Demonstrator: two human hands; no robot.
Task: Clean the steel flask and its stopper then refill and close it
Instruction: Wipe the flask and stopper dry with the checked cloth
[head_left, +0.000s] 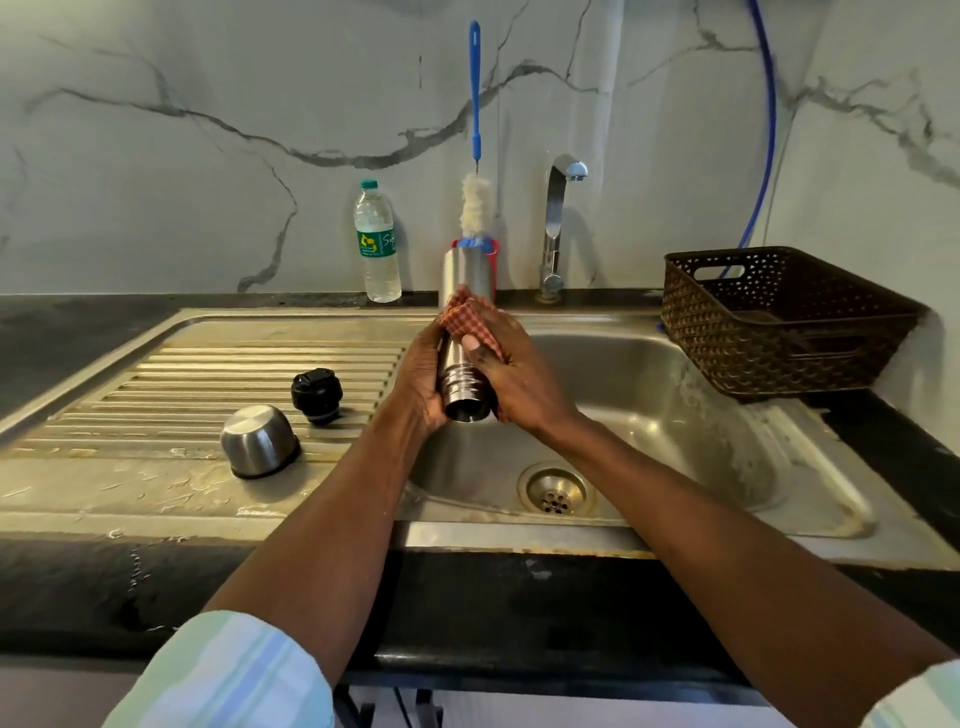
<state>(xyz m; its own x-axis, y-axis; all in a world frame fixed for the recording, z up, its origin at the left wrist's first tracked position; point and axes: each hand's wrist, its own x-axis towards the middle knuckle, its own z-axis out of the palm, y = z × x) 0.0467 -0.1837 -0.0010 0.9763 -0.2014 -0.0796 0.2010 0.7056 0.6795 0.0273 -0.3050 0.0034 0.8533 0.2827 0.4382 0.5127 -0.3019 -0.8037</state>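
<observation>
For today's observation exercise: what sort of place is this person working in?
Most likely a home kitchen: a steel sink with ribbed drainboard, a tap at a marble-patterned wall, and a bottle brush standing behind the flask.

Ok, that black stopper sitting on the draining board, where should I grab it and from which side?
Grip the black stopper from above, fingers around its wider round top. It stands upright on the ridged draining board, apart from the steel cap, so its sides look free all around.
</observation>
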